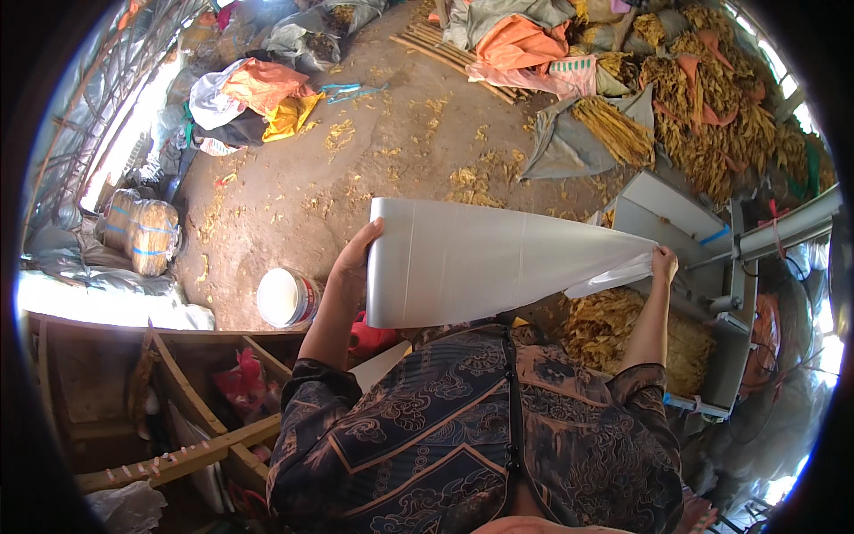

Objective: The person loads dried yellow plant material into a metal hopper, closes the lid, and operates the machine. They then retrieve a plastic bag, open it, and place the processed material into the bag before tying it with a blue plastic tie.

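Note:
A wide length of whitish plastic film (460, 260) is stretched between my hands in front of my chest. My left hand (359, 250) grips its broad left end, which looks folded or rolled over. The thumb shows at the edge, while the other fingers are hidden. At the far right, my right hand (664, 263) is closed on the film's narrow, gathered end, and a loose flap hangs below it. Close to my right forearm, a block of pressed dried yellow-brown leaves (627, 334) lies in a grey metal press box (667, 213).
A white bucket (279, 298) stands on the dirt floor (267, 200) near a wooden frame (193, 460). Wrapped bales (152, 237) sit at left. Dried leaves (707, 113) are heaped at right, beside a grey cloth (567, 147). Poles (454, 57) and sacks (260, 87) lie farther off.

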Available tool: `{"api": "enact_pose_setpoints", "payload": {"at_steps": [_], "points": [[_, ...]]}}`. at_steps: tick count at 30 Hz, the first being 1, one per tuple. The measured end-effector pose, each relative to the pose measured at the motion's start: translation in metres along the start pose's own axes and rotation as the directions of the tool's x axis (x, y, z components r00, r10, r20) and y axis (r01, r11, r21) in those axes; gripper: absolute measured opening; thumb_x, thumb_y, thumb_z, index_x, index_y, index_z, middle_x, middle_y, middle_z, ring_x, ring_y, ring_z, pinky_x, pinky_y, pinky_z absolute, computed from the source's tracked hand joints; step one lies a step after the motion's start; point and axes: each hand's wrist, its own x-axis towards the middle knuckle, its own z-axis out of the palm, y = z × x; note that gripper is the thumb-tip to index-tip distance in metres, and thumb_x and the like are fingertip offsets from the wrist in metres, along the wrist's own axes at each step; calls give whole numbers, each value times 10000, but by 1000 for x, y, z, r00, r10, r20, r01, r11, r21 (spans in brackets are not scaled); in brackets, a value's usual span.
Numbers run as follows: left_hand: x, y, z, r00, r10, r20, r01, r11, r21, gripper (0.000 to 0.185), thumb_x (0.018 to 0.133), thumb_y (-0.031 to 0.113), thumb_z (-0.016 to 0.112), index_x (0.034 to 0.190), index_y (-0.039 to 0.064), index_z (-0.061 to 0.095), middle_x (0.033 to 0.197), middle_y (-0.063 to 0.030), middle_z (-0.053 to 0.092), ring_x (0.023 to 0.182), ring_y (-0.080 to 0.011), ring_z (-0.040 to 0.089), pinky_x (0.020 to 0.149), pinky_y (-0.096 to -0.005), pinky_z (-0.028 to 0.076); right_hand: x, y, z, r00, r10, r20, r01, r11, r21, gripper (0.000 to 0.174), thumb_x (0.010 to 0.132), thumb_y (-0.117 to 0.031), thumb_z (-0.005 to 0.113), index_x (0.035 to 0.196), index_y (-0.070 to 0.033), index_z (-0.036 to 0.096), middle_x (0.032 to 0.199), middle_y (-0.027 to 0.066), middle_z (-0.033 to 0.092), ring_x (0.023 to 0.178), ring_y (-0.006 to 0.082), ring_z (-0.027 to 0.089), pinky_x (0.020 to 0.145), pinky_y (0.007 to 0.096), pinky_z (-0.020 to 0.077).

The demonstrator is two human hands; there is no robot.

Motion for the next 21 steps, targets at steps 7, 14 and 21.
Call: {"api": "enact_pose_setpoints", "payload": {"at_steps": [7, 14, 21], "points": [[-10, 9, 33, 999, 37, 2, -37, 992, 124, 633, 879, 454, 620, 1259, -42, 518, 1075, -173, 648, 925, -237, 646, 778, -354, 530, -10, 11, -3, 990, 130, 52, -126, 988, -85, 302, 834, -315, 619, 977, -71, 725, 1011, 171, 693, 965, 376, 646, 832, 454, 507], [-25, 38, 65, 987, 161, 28, -162, 945, 284, 640, 855, 427, 643, 1308, -5, 508, 1114, -142, 637, 974, -228, 622, 844, -351, 497, -61, -129, -11, 943, -230, 239, 228, 973, 39, 560, 916, -487, 577, 1294, -74, 576, 1274, 142, 608, 1155, 306, 580, 936, 426, 485], [-13, 56, 80, 981, 141, 130, -181, 903, 390, 636, 853, 407, 654, 1300, -24, 514, 1132, -150, 631, 1005, -238, 616, 872, -355, 492, -196, -353, -22, 321, -883, 342, -153, 308, 939, 293, 981, -281, 580, 1142, -49, 659, 1003, 33, 678, 965, 102, 585, 877, 285, 470]]}}
